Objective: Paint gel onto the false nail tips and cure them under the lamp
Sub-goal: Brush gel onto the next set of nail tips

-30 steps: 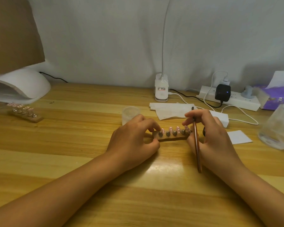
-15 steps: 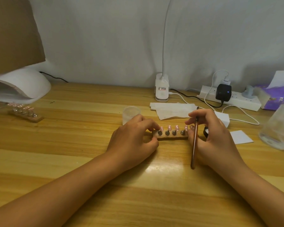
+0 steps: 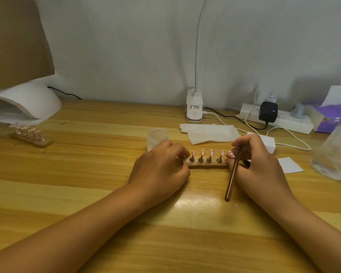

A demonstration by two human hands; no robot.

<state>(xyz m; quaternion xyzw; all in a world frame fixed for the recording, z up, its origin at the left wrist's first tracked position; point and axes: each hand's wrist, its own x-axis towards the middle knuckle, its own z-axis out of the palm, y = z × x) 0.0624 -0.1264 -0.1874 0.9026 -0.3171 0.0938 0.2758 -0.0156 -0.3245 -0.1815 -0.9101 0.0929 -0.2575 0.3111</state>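
Note:
A small wooden holder (image 3: 207, 165) with several pink false nail tips (image 3: 202, 152) on metal stands lies mid-table. My left hand (image 3: 161, 166) pinches its left end with curled fingers. My right hand (image 3: 258, 162) grips a brown brush (image 3: 232, 174) at the holder's right end, handle pointing toward me; the brush tip is hidden by my fingers near the rightmost nail tip (image 3: 231, 154). A white curing lamp (image 3: 28, 103) stands at the far left, with a second holder of nail tips (image 3: 30, 134) in front of it.
A small clear cup (image 3: 158, 137) sits behind my left hand, with paper tissues (image 3: 209, 133) beside it. Further back are a white clip lamp base (image 3: 194, 109), a power strip (image 3: 280, 118) with plugs and cables, a purple tissue pack (image 3: 331, 119) and a clear bottle (image 3: 335, 154) at right.
The brush handle has swung from pointing right of me to tilting left, and my right hand has shifted slightly at the holder's right end. My left hand keeps its hold.

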